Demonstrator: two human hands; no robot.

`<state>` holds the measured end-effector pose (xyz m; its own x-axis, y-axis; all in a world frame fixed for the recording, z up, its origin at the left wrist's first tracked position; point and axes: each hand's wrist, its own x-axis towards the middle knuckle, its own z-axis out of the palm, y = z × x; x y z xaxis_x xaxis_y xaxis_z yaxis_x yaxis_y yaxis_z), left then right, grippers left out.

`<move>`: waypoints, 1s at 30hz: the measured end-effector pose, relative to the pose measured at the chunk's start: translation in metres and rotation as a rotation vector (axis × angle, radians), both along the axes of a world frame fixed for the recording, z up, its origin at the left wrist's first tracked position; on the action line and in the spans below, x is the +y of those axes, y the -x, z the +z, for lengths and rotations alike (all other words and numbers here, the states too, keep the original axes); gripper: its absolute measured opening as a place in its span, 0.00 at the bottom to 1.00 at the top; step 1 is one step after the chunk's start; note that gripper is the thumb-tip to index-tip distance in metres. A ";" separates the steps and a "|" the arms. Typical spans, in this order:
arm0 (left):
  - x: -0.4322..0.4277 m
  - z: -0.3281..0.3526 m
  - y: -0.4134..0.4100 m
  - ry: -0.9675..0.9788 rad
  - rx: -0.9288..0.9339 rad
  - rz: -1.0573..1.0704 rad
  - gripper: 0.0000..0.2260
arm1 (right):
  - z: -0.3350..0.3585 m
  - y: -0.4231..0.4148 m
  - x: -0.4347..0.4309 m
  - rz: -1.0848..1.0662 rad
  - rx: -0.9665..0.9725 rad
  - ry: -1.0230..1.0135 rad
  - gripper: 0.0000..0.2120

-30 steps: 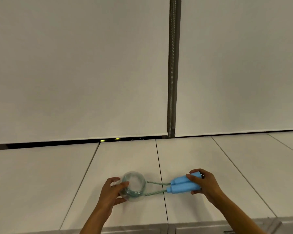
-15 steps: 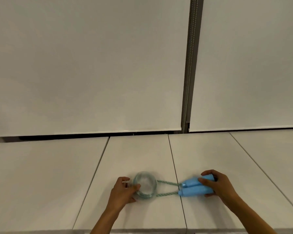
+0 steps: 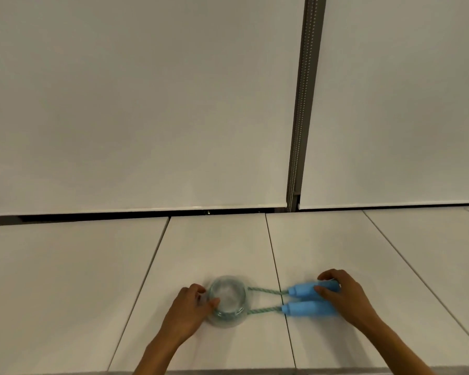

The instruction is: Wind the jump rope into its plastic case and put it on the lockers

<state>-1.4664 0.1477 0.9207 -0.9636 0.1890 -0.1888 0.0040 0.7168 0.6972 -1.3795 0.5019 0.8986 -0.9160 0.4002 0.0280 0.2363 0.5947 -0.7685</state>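
Observation:
A round clear plastic case sits on the white locker top, with green rope coiled inside it. Two strands of green rope run from the case to the right, into two light blue handles that lie side by side. My left hand grips the case's left side, thumb over its top. My right hand lies over the handles' right ends, fingers curled round the far one.
The locker top is split by thin seams into several panels. White roller blinds hang behind it, with a grey metal post between them. The lockers' front edge runs along the bottom of the view.
The case has gone from tilted and lifted in my left hand to flat on the locker top. The handles have settled onto the surface. The view has shifted left and down.

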 end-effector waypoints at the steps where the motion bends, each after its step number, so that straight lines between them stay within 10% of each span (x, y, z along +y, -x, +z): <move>1: 0.000 -0.002 0.001 0.016 0.012 0.003 0.21 | -0.001 0.001 -0.002 0.007 0.018 -0.021 0.09; 30: 0.000 -0.039 -0.029 -0.062 0.559 -0.340 0.23 | -0.002 -0.029 -0.087 0.209 0.298 -0.400 0.05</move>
